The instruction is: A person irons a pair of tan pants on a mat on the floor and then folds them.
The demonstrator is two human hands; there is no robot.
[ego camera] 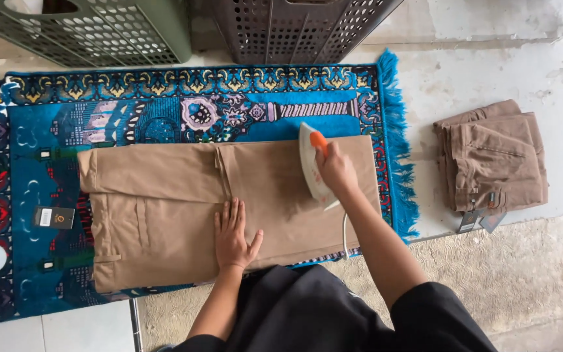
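While the tan trousers [164, 208] lie spread flat across the middle of the blue patterned rug [164, 111], the right hand [337, 171] has its fingers wrapped around the orange handle of a white iron [312, 163], which sits on the cloth near the rug's fringed right edge. The left hand [232, 238] is pressed palm down on the trousers toward the rug's near edge, fingers stretched out flat and holding nothing. Off the rug to the right, on the bare floor, there's a folded brown pair of trousers [493, 156] with tags. Past the rug's far edge sit a green basket [99, 29] and a dark basket [294, 26].
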